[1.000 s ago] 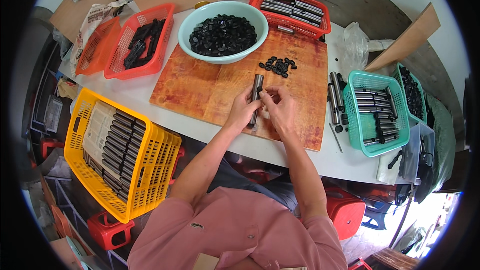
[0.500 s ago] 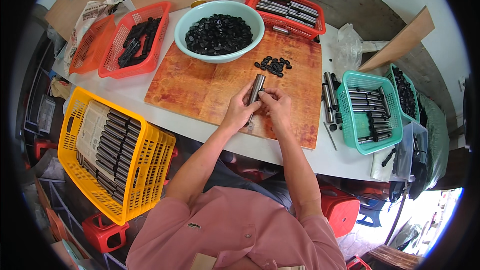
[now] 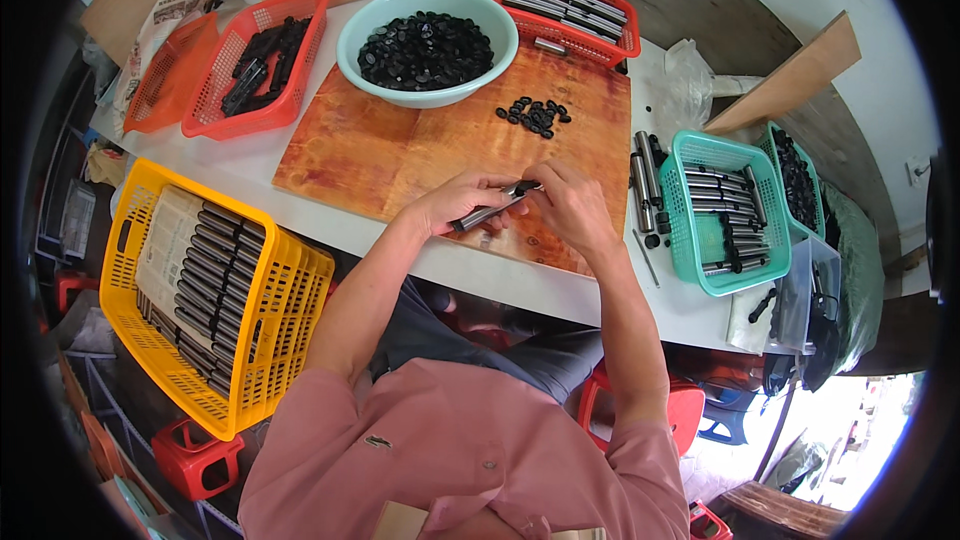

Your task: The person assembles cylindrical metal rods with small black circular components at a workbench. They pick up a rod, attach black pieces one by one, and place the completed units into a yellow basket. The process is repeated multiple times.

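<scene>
Over the wooden board [image 3: 400, 155], the left hand [image 3: 455, 202] grips a metal rod [image 3: 490, 210] while the right hand [image 3: 570, 202] pinches its tip, seemingly fitting a cap needing careful alignment.

A crumpled printed plastic bag [image 3: 160, 25], pale with red and green markings, lay at the counter's far left corner beside the orange baskets. A sheet of printed newspaper [image 3: 165, 250] lined the yellow plastic basket [image 3: 290, 310] at the person's left. No screens or signs showed.
</scene>
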Available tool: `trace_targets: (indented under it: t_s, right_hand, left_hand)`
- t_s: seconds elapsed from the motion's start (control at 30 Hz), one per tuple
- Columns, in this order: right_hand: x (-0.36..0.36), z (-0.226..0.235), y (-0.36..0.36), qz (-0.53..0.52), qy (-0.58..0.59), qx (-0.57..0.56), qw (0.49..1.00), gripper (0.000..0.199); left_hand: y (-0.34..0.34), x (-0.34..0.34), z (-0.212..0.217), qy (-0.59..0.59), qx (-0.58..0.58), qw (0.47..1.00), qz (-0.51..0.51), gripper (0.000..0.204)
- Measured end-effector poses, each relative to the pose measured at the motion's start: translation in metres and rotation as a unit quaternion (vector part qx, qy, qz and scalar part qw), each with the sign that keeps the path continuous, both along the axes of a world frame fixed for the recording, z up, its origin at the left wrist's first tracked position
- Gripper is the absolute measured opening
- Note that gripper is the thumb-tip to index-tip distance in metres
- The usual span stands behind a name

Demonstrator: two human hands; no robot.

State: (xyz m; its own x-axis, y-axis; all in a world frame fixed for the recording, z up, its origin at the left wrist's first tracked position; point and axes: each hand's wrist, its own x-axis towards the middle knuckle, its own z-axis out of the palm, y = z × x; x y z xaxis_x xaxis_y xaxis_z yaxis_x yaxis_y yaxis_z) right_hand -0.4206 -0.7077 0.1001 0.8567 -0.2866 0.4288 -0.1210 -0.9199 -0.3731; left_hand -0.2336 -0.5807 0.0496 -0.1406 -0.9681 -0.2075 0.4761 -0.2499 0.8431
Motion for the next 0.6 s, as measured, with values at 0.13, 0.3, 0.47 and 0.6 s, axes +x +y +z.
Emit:
trace_targets:
  t_s: [0.13, 0.3, 0.47, 0.6]
  right_hand:
    - [0.0001, 0.0025, -0.0020, 0.017, 0.030, 0.013, 0.999, 0.023]
    - [-0.0007, 0.0066, -0.0024, 0.028, 0.027, 0.061, 0.997, 0.023]
    - [0.0000, 0.0085, 0.0003, 0.021, 0.056, 0.054, 0.997, 0.024]
    - [0.0000, 0.0090, 0.0026, 0.025, 0.056, 0.062, 0.996, 0.024]
  left_hand:
    - [-0.0014, -0.0027, 0.0046, -0.029, 0.004, 1.000, -0.010, 0.040]
    - [0.0012, -0.0019, 0.0061, -0.028, 0.016, 0.999, -0.004, 0.040]
    - [0.0016, -0.0026, 0.0051, -0.017, 0.007, 1.000, -0.004, 0.042]
    - [0.0016, -0.0036, 0.0061, -0.035, -0.005, 0.999, -0.013, 0.036]
